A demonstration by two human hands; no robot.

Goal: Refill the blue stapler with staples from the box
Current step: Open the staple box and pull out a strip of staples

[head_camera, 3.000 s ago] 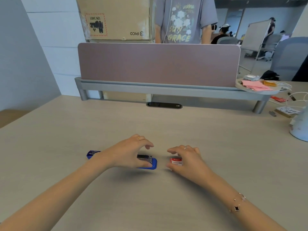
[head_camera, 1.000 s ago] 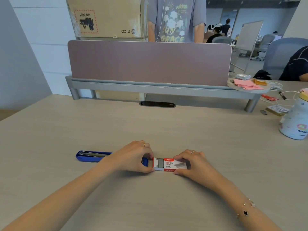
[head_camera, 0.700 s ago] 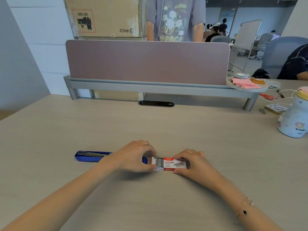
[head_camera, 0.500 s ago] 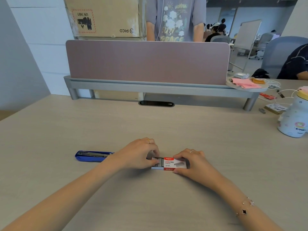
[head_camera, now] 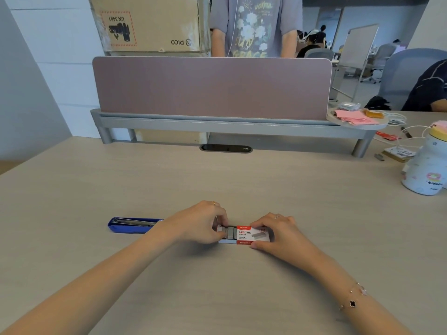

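Note:
The blue stapler lies opened flat on the desk, its metal staple channel facing up; its right end is hidden behind my left hand. A small red and white staple box lies to its right, with its inner tray slid out to the left and grey staples showing. My left hand pinches the staples at the tray's open end. My right hand grips the box sleeve from the right and holds it down.
A white bottle stands at the right edge. A grey shelf with a mauve divider crosses the back, with pink papers on its right end. A person in a printed shirt stands behind it.
Both hands have come together on the staple box. The tray has slid out to the left, and my left fingers have moved from its end onto the staples.

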